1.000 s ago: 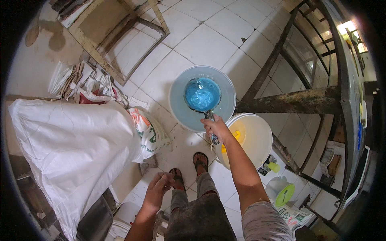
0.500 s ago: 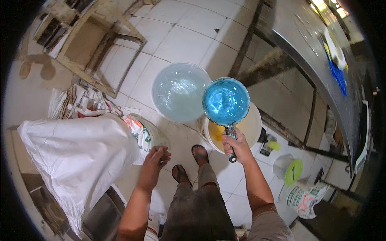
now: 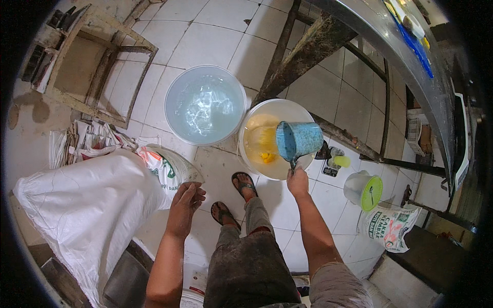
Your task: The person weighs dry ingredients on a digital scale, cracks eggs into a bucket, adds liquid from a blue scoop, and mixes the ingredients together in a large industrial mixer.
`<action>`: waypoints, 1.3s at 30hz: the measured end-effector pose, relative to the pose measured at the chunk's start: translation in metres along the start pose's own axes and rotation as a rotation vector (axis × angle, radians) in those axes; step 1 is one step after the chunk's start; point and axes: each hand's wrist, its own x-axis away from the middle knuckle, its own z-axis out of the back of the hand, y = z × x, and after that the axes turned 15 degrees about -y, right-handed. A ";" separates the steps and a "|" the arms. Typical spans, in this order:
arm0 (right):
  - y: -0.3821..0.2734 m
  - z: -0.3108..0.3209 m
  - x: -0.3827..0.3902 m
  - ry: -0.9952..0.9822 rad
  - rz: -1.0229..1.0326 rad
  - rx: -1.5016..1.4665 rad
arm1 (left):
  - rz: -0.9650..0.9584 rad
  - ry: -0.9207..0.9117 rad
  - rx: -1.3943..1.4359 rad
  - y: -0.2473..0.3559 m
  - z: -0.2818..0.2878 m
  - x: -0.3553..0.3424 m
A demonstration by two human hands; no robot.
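My right hand (image 3: 298, 182) grips the dark handle of a blue speckled water dipper (image 3: 303, 138). The dipper is tipped on its side with its mouth to the left, and water pours from it into a white bucket (image 3: 250, 163). Inside that bucket lies something bright yellow (image 3: 267, 157) in yellowish liquid; its kind cannot be made out. Just left of the bucket stands a pale round tub (image 3: 172, 120) of clear water. My left hand (image 3: 186, 200) hangs with nothing in it, fingers loosely bent, near a printed white sack (image 3: 172, 172).
A large white sack (image 3: 97, 200) bulges at the left, below a wooden frame (image 3: 61, 77). A metal-topped table (image 3: 380, 56) on beams fills the upper right. By its lower beam are a tub with a green lid (image 3: 371, 193) and another printed sack (image 3: 387, 228).
My right hand has turned the full dipper from level onto its side over the white bucket, and water now runs out. The view has shifted; my left hand stays loose.
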 end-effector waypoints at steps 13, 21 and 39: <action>-0.012 -0.013 0.018 0.127 -0.079 0.168 | -0.011 0.030 0.032 0.000 0.004 -0.010; -0.105 0.048 0.022 -0.405 0.065 -1.609 | -0.030 0.113 0.160 0.001 0.036 0.015; -0.271 -0.101 -0.169 -0.467 0.158 0.752 | 0.110 0.301 0.399 -0.058 0.069 0.033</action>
